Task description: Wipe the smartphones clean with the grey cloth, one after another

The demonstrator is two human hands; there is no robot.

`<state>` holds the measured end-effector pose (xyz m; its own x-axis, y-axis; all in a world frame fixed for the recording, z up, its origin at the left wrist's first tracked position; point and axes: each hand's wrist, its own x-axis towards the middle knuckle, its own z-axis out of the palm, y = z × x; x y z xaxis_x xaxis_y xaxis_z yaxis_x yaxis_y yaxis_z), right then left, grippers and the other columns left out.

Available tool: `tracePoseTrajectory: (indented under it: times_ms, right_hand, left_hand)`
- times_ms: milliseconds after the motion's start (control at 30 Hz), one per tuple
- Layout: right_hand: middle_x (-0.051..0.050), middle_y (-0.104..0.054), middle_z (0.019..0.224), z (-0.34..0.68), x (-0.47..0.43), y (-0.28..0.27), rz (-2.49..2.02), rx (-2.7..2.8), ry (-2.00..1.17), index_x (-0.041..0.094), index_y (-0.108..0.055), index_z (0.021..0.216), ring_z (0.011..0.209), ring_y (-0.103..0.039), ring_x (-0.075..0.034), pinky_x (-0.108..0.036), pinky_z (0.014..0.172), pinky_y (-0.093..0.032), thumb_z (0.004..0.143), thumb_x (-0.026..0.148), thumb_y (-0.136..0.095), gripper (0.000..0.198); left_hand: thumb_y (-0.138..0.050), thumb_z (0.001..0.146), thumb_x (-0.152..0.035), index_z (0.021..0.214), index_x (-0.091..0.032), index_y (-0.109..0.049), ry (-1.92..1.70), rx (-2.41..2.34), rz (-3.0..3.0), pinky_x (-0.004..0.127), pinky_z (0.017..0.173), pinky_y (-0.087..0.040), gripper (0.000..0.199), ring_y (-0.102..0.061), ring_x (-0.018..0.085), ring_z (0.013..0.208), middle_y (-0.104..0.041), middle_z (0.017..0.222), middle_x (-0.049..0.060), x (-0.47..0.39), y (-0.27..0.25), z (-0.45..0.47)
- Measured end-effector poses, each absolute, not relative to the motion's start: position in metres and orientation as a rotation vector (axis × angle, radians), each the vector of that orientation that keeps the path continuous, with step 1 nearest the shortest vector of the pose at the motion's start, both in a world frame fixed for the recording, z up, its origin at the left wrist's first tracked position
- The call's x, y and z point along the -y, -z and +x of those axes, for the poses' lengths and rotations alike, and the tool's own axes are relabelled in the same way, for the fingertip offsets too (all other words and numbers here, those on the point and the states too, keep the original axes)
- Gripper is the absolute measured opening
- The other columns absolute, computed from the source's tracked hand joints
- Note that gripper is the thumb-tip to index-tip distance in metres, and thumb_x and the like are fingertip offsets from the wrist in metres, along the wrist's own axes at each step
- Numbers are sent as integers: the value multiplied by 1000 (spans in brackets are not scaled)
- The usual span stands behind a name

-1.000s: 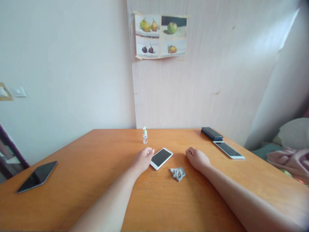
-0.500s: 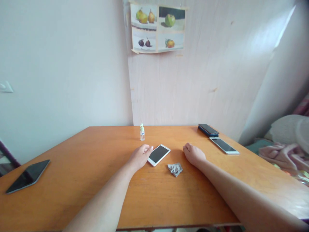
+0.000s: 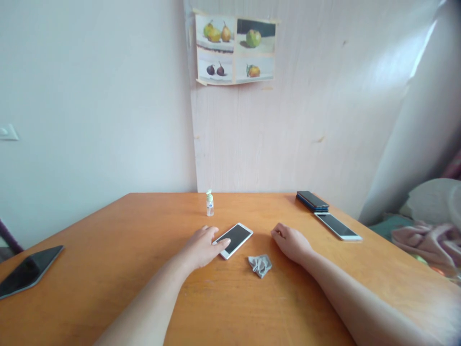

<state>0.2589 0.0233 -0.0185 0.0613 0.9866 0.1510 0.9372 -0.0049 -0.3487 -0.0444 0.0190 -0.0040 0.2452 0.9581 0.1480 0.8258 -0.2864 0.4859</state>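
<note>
A white phone point(image 3: 236, 239) with a dark screen lies slantwise on the wooden table. My left hand point(image 3: 205, 245) is at its left edge, the thumb stretched over the lower left corner of the screen and the fingers apart from it. To the right of the phone, my right hand point(image 3: 290, 240) rests on the table with its fingers curled in; nothing shows in them. Between the hands and nearer to me is a crumpled grey cloth point(image 3: 260, 265). Beyond the phone stands a small clear pump bottle point(image 3: 210, 205) with a pale green top.
At the back right are stacked dark phones point(image 3: 312, 201) and, nearer, another white phone point(image 3: 337, 226). A dark tablet point(image 3: 30, 271) lies at the far left of the table point(image 3: 108, 240). Bedding point(image 3: 427, 240) is beyond the right edge. A fruit poster point(image 3: 236, 50) hangs on the wall.
My left hand has opened wider, its thumb now reaching over the phone's corner. The right hand stays curled in about the same place. The view has tilted slightly up.
</note>
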Motion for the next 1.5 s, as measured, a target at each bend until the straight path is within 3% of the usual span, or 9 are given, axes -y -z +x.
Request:
tracePoseTrajectory:
  times_ms: [133, 333, 500, 667, 867, 1100, 1500]
  right_hand:
    - [-2, -68, 85, 248, -3, 9, -1685, 2060, -280, 23, -63, 96, 75, -63, -17, -27, 67, -41, 95, 45, -43, 29]
    - [-1, -63, 102, 225, 34, -6, -1213, 2398, -490, 29, -67, 105, 78, -62, -15, -25, 71, -44, 82, 34, -64, 23]
    - [-2, -65, 87, 228, 25, 4, -1202, 2333, -505, 23, -65, 85, 79, -61, -15, -25, 71, -44, 87, 19, -50, 16]
    - [2, -63, 70, 243, -1, 16, -1339, 1994, -550, 23, -60, 90, 65, -57, -16, -26, 60, -42, 90, 31, -49, 14]
    - [0, -68, 77, 260, -31, 37, -1390, 1747, -518, 22, -62, 93, 71, -61, -18, -28, 64, -44, 86, 37, -53, 19]
    - [-4, -68, 81, 259, -31, 44, -1261, 1589, -714, 19, -58, 101, 69, -60, -18, -30, 62, -47, 84, 46, -57, 32]
    - [-2, -66, 73, 219, -12, -15, -1387, 1708, -694, 19, -63, 87, 67, -59, -17, -29, 63, -45, 84, 46, -57, 28]
  left_hand:
    - [-54, 74, -74, 125, -22, -56, -469, -1684, 2297, 35, 88, -46, 72, -56, 31, 115, -59, 123, 12, -4, -8, -43]
    - [-72, 61, -61, 137, -20, -44, -393, -1651, 2376, 39, 100, -41, 90, -50, 33, 124, -55, 133, 13, 1, -7, -39]
    - [-73, 62, -47, 130, -21, -48, -488, -1635, 2356, 36, 98, -44, 77, -54, 29, 118, -57, 128, 11, -1, 1, -36]
    - [-72, 62, -42, 134, -19, -44, -590, -1603, 2304, 34, 95, -46, 80, -57, 28, 115, -58, 124, 10, 3, 3, -25]
    - [-73, 63, -44, 130, -21, -47, -611, -1532, 2338, 37, 98, -44, 75, -55, 30, 117, -58, 126, 11, 6, 6, -14]
    - [-72, 56, -72, 115, -24, -58, -569, -1586, 2379, 41, 94, -44, 77, -52, 33, 113, -58, 116, 9, 1, 7, -21]
    - [-73, 54, -70, 96, -24, -58, -577, -1582, 2386, 40, 90, -42, 64, -52, 33, 107, -57, 105, 8, -3, 8, -21]
